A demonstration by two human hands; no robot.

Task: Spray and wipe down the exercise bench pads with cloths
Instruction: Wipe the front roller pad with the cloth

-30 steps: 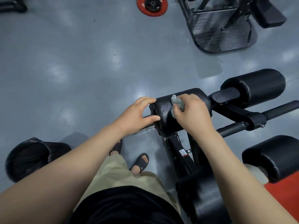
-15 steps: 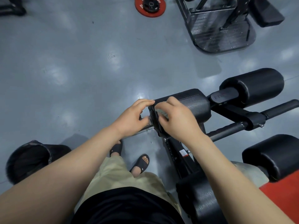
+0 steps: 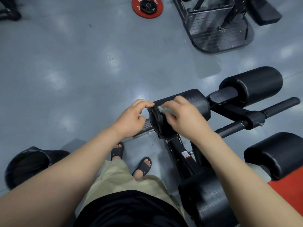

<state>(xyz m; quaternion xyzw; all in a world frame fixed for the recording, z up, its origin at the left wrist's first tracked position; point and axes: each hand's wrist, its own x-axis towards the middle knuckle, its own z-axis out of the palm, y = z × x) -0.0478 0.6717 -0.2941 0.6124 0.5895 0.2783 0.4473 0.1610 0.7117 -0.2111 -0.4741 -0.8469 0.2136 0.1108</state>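
Observation:
A black roller pad (image 3: 195, 104) sits at the near end of the bench frame. My right hand (image 3: 185, 118) holds a small grey cloth (image 3: 164, 110) bunched in its fingers and presses it on the pad's left end. My left hand (image 3: 132, 118) is at the pad's left end cap, fingertips touching its top edge, fingers curled, nothing in it. Other black roller pads lie at the far right (image 3: 252, 86), the right edge (image 3: 275, 153) and the bottom (image 3: 211, 199).
A red bench pad (image 3: 293, 194) shows at the right edge. A black bar (image 3: 278, 106) sticks out right. A red weight plate (image 3: 147, 7) and a black machine footplate (image 3: 219, 33) lie on the grey floor ahead. A dark bin (image 3: 27, 167) stands at my left.
My right hand slid from the pad's top to its left end face, then back up to the upper left edge, where the cloth shows again. The left hand stayed at the end cap.

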